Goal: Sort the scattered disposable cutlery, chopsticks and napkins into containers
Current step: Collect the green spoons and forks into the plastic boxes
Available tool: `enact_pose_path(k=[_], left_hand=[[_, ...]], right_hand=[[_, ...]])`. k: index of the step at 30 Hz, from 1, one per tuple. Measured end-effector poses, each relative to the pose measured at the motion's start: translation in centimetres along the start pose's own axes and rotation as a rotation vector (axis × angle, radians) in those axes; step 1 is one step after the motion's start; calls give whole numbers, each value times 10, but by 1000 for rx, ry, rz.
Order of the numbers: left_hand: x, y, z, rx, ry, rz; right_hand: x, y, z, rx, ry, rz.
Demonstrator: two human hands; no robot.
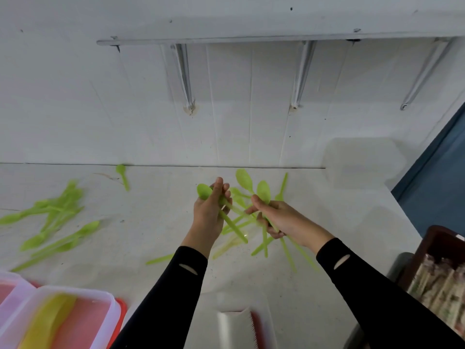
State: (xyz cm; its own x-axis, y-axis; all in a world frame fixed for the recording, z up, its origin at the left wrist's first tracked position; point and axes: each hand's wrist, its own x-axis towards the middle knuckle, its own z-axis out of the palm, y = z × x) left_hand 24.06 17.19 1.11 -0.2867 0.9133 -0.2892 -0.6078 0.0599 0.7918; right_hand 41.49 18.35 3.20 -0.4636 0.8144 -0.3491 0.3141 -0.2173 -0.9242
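**Both hands full of green spoons above the bench**

The left hand [210, 215] has its fingers and thumb curled round the handle of one green spoon [204, 191]. The bowl sticks up past the thumb and the handle slants down to the right.

The right hand [284, 220], just beside it, grips a bunch of spoons [263, 188]. Their bowls fan out above the fingers and the handles trail out under the wrist. Whether its fingertips touch the left hand's spoon cannot be told.

Loose spoons [260, 248] lie on the bench [151, 248] below the hands. A blurred pile [57, 212] lies far to the left, and a lone spoon [122, 176] sits by the wall.

A clear tub [75, 289] at the near left corner holds yellow cutlery [50, 321]. A brown box [437, 238] at the right edge holds wrapped packets [448, 285].
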Motion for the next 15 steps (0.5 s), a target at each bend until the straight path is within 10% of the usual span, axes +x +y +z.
enact_pose_path(k=[15], left_hand=[[-1,-6,10,-61,27,-146]], right_hand=[[-1,9,15,-178,-247,158]])
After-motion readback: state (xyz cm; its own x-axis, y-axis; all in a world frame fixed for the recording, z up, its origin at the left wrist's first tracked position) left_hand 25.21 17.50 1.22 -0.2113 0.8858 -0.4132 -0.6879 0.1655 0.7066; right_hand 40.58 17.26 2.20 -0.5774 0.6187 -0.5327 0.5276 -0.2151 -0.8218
